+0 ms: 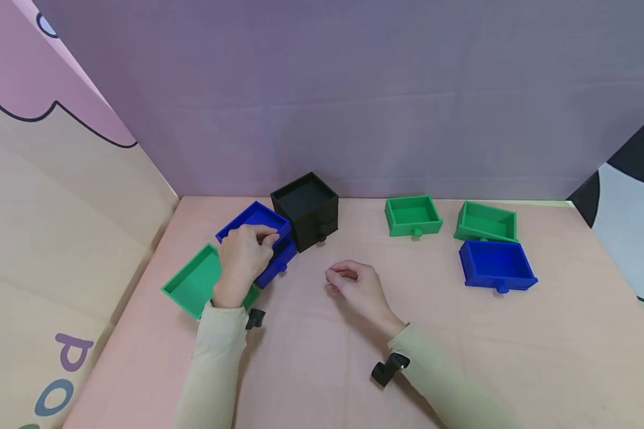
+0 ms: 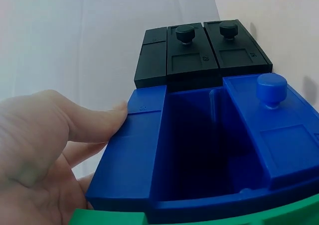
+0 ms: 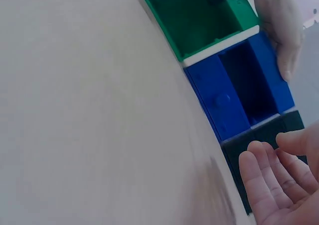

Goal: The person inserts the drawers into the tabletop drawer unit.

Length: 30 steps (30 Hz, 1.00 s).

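Observation:
A small blue cabinet [image 1: 276, 265] stands at the left, with a tray-like top, a vacant drawer slot and a knobbed drawer [image 2: 279, 130] below it. At its top edge, my left hand [image 1: 244, 256] grips the rim with thumb and fingers; some fingertips are hidden behind the front panel. My right hand [image 1: 356, 292] hovers over the table in front, fingers loosely bent and holding nothing. Behind the blue cabinet, a black cabinet [image 1: 308, 208] with two knobbed drawers stands close against it. A green cabinet shell [image 3: 194, 21] sits on the blue one's near side, partly under my left forearm.
On the right of the table are two loose green drawers [image 1: 413, 214] and a loose blue drawer [image 1: 498, 262], which touches one green drawer. A grey-purple panel [image 1: 354, 107] rises behind the table, and a printed panel [image 1: 43, 238] stands along the left.

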### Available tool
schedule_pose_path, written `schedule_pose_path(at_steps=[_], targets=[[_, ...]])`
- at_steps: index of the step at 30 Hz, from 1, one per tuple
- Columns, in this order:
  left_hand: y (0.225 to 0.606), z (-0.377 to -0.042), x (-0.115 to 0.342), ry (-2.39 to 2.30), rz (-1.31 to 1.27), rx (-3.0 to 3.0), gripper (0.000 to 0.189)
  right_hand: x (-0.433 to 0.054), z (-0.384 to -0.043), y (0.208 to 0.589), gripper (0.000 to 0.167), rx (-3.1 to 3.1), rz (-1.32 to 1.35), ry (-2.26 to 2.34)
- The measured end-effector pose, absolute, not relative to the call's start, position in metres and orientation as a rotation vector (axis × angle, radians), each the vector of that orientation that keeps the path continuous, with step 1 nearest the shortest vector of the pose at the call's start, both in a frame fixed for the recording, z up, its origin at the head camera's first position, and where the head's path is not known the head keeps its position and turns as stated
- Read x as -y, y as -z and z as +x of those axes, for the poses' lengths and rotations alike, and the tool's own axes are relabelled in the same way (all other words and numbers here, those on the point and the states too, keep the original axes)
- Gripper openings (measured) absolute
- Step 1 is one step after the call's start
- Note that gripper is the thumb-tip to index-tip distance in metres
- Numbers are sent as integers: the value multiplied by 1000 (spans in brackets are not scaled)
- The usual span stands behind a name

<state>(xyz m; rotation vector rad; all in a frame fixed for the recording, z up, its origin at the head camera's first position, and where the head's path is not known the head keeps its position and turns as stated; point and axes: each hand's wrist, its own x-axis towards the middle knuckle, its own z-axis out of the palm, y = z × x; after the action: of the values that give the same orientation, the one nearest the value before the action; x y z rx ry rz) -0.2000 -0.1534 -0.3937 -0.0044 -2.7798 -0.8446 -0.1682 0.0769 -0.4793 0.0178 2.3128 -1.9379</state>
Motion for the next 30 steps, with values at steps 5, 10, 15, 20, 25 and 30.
schedule_pose_path(at_steps=[5, 10, 15, 20, 25, 30], targets=[[394, -199, 151, 850, 2, 2794, 22, -104, -155, 477, 20, -2371, 35, 1881], [394, -198, 151, 848, -5, 2787, 22, -132, -144, 474, 24, -2371, 82, 1876], [395, -199, 152, 841, -13, 2758, 21, -164, -138, 471, 28, -2428, 146, 1827], [396, -197, 151, 851, -5, 2736, 20, -201, -133, 468, 33, -2510, 166, 1751], [396, -197, 151, 860, -9, 2714, 19, -232, -129, 466, 40, -2582, 204, 1661], [397, -195, 153, 859, -63, 2694, 18, -259, -123, 465, 47, -2626, 255, 1655]])
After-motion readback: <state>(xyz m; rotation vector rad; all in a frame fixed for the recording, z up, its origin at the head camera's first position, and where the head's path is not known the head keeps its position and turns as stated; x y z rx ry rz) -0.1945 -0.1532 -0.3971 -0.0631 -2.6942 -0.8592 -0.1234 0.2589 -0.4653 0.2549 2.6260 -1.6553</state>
